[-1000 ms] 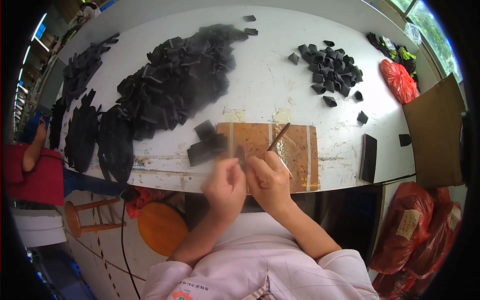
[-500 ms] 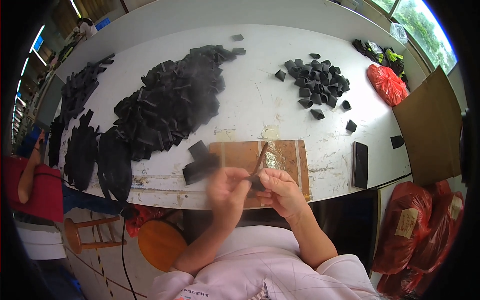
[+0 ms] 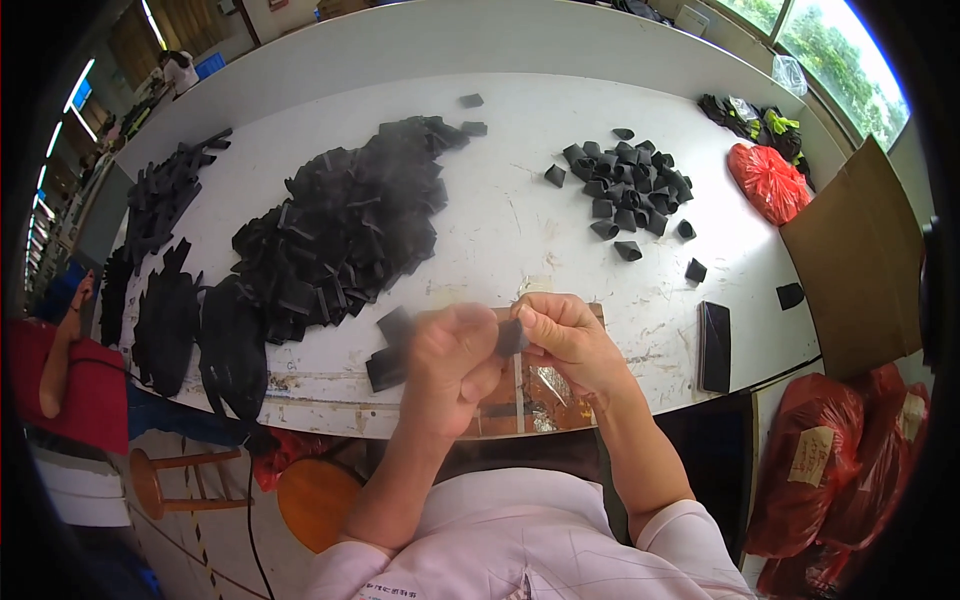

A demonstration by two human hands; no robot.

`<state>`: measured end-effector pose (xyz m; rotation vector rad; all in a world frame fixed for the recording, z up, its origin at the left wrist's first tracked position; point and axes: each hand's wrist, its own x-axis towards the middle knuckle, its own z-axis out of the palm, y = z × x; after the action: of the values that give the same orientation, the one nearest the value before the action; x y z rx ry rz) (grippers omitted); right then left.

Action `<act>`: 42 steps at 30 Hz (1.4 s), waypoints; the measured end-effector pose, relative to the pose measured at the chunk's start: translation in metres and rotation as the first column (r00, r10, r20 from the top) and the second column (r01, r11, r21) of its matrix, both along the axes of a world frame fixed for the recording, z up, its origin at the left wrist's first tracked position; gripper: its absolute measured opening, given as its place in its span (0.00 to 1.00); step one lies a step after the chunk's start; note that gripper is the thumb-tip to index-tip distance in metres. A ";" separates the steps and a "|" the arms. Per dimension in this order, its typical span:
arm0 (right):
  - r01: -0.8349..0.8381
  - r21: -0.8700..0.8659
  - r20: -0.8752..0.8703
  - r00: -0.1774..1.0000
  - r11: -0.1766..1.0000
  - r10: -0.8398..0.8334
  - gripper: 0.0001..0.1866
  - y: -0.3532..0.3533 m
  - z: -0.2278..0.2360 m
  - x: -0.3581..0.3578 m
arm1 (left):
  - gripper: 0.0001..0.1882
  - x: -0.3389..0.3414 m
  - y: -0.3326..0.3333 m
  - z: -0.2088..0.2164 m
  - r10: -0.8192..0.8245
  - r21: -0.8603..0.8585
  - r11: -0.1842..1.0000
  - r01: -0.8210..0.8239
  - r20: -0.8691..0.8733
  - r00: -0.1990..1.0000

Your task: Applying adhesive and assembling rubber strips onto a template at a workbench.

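Note:
My right hand [image 3: 572, 338] pinches a small black piece of material [image 3: 512, 338] between thumb and fingers, above the front part of the table. Close against the piece on its left is my left hand [image 3: 447, 352], its fingers curled and smeared by motion, so their grip is unclear. Beneath both hands lies a brown board [image 3: 545, 392] with tape strips and a shiny patch, partly covered by them. Flat black pieces [image 3: 386, 370] rest just left of my left hand. Farther right, a group of black pieces curled into small loops [image 3: 630, 185] is spread on the table.
A large heap of flat black pieces [image 3: 345, 230] covers the left middle of the white table [image 3: 500, 240]. Black bundles [image 3: 232, 340] lie left of it. On the right are a dark phone-like slab [image 3: 714, 347], a cardboard sheet [image 3: 855, 255] and red bags [image 3: 768, 183]. A person's arm [image 3: 62, 350] shows at far left.
Both hands have risen a little away from my body, with the black piece tilted up in the right hand. The thin brown stick seen above the fingers no longer shows.

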<state>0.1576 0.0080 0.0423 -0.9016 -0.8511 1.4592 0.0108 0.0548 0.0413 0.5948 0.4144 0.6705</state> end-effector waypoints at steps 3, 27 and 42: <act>0.038 0.018 0.137 0.990 0.999 -0.040 0.16 0.001 0.005 0.001 | 0.07 0.004 0.002 0.003 0.119 0.139 0.984 -0.112 -0.042 0.992; 0.266 0.596 0.597 0.484 0.757 -0.640 0.12 -0.018 0.028 -0.024 | 0.04 0.005 0.001 0.014 0.480 0.521 0.692 -0.500 0.186 0.857; 0.135 0.712 0.656 0.224 0.689 -0.721 0.06 -0.019 0.011 -0.015 | 0.06 0.001 0.004 0.014 0.448 0.707 0.632 -0.318 0.001 0.894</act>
<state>0.1423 -0.0107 0.0534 -1.3958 -1.5391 -0.0427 0.0117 0.0588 0.0549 1.3227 0.4569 1.2194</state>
